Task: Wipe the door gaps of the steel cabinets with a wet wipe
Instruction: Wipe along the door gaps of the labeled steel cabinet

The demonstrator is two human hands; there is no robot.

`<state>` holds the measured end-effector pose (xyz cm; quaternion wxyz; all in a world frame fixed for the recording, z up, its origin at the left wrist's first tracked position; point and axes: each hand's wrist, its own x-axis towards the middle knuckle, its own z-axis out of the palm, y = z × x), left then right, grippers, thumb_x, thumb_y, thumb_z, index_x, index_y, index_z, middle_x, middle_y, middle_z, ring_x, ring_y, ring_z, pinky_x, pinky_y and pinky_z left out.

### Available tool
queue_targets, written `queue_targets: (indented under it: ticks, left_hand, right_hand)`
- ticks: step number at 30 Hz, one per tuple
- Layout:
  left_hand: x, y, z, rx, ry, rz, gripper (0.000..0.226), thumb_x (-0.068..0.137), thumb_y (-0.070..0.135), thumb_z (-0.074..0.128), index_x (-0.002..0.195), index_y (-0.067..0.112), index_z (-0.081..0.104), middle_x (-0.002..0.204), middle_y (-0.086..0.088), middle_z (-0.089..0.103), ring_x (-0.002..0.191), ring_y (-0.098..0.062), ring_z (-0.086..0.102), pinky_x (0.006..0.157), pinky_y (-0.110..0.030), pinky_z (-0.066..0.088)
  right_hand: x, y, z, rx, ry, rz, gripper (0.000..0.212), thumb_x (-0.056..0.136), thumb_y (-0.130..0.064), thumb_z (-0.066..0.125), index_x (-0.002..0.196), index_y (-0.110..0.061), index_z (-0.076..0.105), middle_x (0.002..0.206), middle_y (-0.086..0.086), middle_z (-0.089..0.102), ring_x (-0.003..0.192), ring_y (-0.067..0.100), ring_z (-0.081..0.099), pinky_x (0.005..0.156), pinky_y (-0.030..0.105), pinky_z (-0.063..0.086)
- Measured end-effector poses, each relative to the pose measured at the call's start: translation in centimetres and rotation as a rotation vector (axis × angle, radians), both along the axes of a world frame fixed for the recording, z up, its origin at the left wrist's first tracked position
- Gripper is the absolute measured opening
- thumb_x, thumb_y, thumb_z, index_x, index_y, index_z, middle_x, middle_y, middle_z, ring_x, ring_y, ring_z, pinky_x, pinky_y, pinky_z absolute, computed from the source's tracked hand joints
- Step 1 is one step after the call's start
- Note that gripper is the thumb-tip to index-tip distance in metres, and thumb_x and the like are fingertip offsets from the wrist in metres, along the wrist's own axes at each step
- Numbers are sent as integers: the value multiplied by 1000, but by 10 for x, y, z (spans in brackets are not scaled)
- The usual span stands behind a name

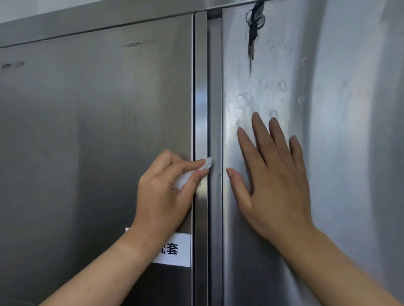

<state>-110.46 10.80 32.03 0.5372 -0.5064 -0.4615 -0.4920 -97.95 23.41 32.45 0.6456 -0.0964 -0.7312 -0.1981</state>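
Stainless steel fills my whole feed right now: two cabinet doors, the left door (85,127) and the right door (350,119), with the door gap (213,103) running top to bottom between them.

Progress check: I'd call it mid-gap. The wet wipe (206,164) sits in the channel at roughly mid height of what I can see, so my guess is one stretch is done and another is left. Honestly the steel looks the same above and below the wipe, so I can't tell which bit is already clean. Any other cabinets are out of shot, so no idea on those.

Hands: the left hand (164,188) has the wipe bunched up and pinched between thumb and curled fingers. The white tip pokes out and is pressed right into the gap at the edge of the left door. The right hand (275,186) holds nothing. It lies flat on the right door just beside the gap, fingers straight and spread, pointing up. Looks to me like it's bracing the door.

Other stuff: a key (253,33) hangs in the lock near the top of the right door, and ring-shaped smudges (282,85) dot the steel above the right fingertips. A white label (175,249) on the left door is partly hidden behind the left wrist.
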Motion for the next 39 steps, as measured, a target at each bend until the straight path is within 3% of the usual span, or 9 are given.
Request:
queue_targets:
  ticks: [4, 8, 12, 17, 24, 26, 30, 36, 39]
  left_hand:
    - [-4, -2, -6, 18, 23, 37, 15, 84, 22, 71, 95, 13, 75, 74, 0, 59, 70, -6, 50, 66, -14, 41]
    - [2, 3, -9, 59, -30, -30, 15, 82, 18, 72, 95, 10, 74, 72, -1, 58, 69, -1, 50, 67, -7, 38]
    - [1, 2, -34, 34, -57, -48, 16, 82, 19, 72, 95, 9, 74, 71, -3, 60, 66, -7, 52, 63, -16, 43]
    - [3, 2, -8, 61, -33, -24, 14, 80, 12, 77, 94, 9, 75, 74, 2, 59, 69, -3, 51, 68, -10, 41]
    - [0, 2, -55, 17, 10, -42, 15, 82, 14, 74, 97, 10, 74, 71, -5, 60, 64, -22, 60, 58, -38, 51]
    - [2, 3, -43, 28, 26, -21, 13, 82, 12, 76, 94, 9, 75, 71, -4, 60, 64, -18, 59, 59, -35, 50]
    - [5, 10, -24, 101, -19, -31, 15, 81, 8, 76, 96, 10, 74, 76, 5, 53, 70, -2, 49, 68, -13, 41]
    - [5, 5, -77, 26, -38, -86, 22, 83, 12, 73, 104, 14, 69, 76, -1, 58, 69, -13, 56, 63, -26, 49]
    - [8, 5, -63, 59, -40, -88, 23, 82, 15, 73, 105, 15, 67, 75, 0, 57, 69, -3, 51, 67, -14, 44]
  right_hand:
    - [2, 0, -49, 23, -40, -72, 56, 94, -39, 40, 144, -14, 38, 154, 7, 28, 142, 26, 25, 111, 46, 24]
    - [4, 2, -49, 12, -31, -72, 56, 94, -39, 40, 144, -15, 37, 154, 6, 27, 142, 25, 24, 113, 44, 21]
    - [3, 2, -52, 15, -28, -53, 56, 94, -38, 41, 145, -15, 36, 154, 7, 27, 142, 26, 23, 113, 45, 22]
    - [4, 0, -51, 16, -16, -36, 57, 92, -36, 47, 144, -14, 38, 153, 8, 30, 141, 27, 26, 112, 46, 22]
    - [4, 2, -50, 9, -25, -27, 57, 93, -37, 44, 145, -14, 36, 154, 8, 28, 142, 27, 23, 113, 45, 20]
    - [4, 1, -50, 6, -34, -28, 57, 94, -36, 45, 145, -14, 35, 154, 8, 27, 142, 27, 22, 114, 45, 19]
    - [5, 1, -51, -1, -40, -16, 57, 94, -36, 47, 145, -14, 35, 154, 8, 26, 143, 28, 21, 114, 46, 19]
    - [5, 1, -50, 0, -38, -6, 57, 94, -36, 47, 145, -14, 35, 154, 8, 27, 142, 28, 22, 114, 45, 17]
    - [6, 1, -51, 4, -39, -1, 57, 94, -35, 48, 144, -13, 36, 154, 9, 28, 142, 29, 22, 114, 44, 18]
